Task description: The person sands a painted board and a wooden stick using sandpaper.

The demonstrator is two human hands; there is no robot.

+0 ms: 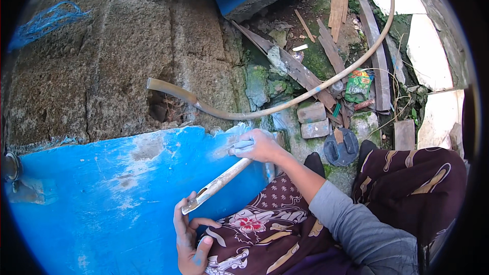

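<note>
A whitish, paint-smeared pipe (222,183) with a long slot near its lower end slants over the blue painted surface. My right hand (261,145) is closed round its upper end, which disappears under the palm. The fingertips there are bluish grey, and I cannot make out whether they also pinch something small. At the slotted lower end, my left hand (192,239) supports the pipe with fingers curled behind it, while the thumb stands apart with blue smears on it. Patterned dark cloth (254,224) covers my lap just beside the left hand.
A long beige hose (293,103) curves across the rough concrete (122,66). Old boards (377,53), bricks (313,120), a green packet (358,85) and a dark round lid (341,146) lie right of centre. Blue string (53,18) lies far left; a metal fitting (11,166) is at the left edge.
</note>
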